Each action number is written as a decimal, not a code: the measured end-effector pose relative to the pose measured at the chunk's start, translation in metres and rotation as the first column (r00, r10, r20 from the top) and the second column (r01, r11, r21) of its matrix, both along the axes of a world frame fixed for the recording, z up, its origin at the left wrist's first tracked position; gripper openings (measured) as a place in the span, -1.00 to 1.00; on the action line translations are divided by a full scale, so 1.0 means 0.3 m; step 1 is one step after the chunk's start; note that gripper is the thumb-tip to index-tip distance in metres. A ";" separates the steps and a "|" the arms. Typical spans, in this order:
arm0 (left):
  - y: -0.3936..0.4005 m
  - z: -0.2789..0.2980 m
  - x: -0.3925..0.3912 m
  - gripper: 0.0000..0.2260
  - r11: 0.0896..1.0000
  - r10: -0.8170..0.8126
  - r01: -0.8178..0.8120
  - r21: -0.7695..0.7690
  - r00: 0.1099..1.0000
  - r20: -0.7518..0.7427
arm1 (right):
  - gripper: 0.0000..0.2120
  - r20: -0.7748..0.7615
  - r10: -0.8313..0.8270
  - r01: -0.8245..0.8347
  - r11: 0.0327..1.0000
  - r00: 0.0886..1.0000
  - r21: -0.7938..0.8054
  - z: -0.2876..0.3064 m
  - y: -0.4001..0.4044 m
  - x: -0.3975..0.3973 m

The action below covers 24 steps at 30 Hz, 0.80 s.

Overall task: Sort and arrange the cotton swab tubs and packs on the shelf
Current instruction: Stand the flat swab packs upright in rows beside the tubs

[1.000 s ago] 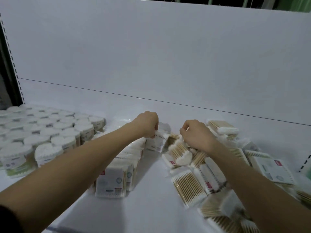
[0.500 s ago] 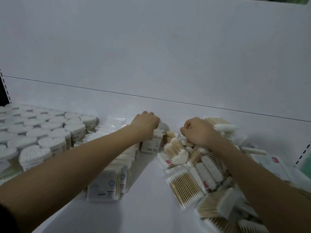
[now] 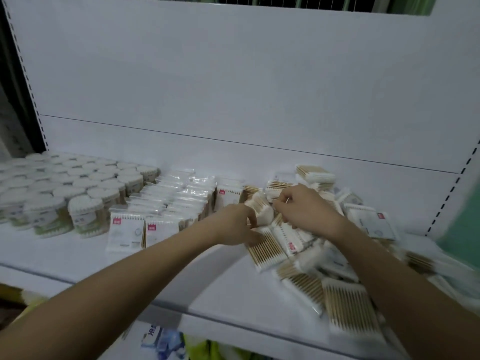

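Round white-lidded cotton swab tubs point(image 3: 78, 188) stand packed together at the shelf's left. Beside them, flat swab packs point(image 3: 168, 203) stand upright in neat rows with red-labelled fronts. A loose heap of wooden-stick swab packs point(image 3: 306, 279) lies on the right. My left hand point(image 3: 235, 226) is at the heap's left edge, fingers curled on a bulging swab pack point(image 3: 261, 210). My right hand point(image 3: 305, 209) hovers just behind it with fingers curled, pinching another pack in the heap; its fingertips hide the grip.
The white shelf board point(image 3: 181, 268) has bare room in front of the standing rows, and its front edge runs close below my forearms. A white back panel point(image 3: 233, 87) closes the rear. Blue and yellow goods point(image 3: 166, 341) sit on a lower level.
My left hand has left the back of the standing rows and moved right and nearer, onto the loose heap. My right hand stays on the heap. The view has pulled back.
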<state>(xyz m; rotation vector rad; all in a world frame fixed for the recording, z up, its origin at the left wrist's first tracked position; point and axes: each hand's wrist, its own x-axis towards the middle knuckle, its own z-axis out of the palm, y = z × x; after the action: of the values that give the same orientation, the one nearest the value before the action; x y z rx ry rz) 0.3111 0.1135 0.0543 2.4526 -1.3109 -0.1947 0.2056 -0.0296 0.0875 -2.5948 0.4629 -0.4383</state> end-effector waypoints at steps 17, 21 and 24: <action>0.159 0.005 -0.252 -0.83 0.778 0.298 -0.257 -0.574 0.954 -0.024 | -0.76 0.160 -0.026 -0.041 0.916 0.987 0.399 -0.036 0.155 -0.267; 0.196 -0.022 -0.326 -0.82 0.734 0.311 -0.111 -0.670 0.932 0.186 | -0.67 0.211 -0.037 -0.113 0.749 0.977 0.653 -0.043 0.232 -0.249; 0.210 -0.038 -0.340 -0.82 0.747 0.299 -0.023 -0.664 0.904 0.305 | -0.70 0.267 -0.073 -0.131 0.729 0.961 0.672 -0.051 0.273 -0.233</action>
<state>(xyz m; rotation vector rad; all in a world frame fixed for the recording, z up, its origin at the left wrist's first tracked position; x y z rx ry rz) 0.2092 0.1766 0.0430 2.0113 -1.0386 0.7324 0.1357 0.0524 0.0722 -1.7788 0.3879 -0.4948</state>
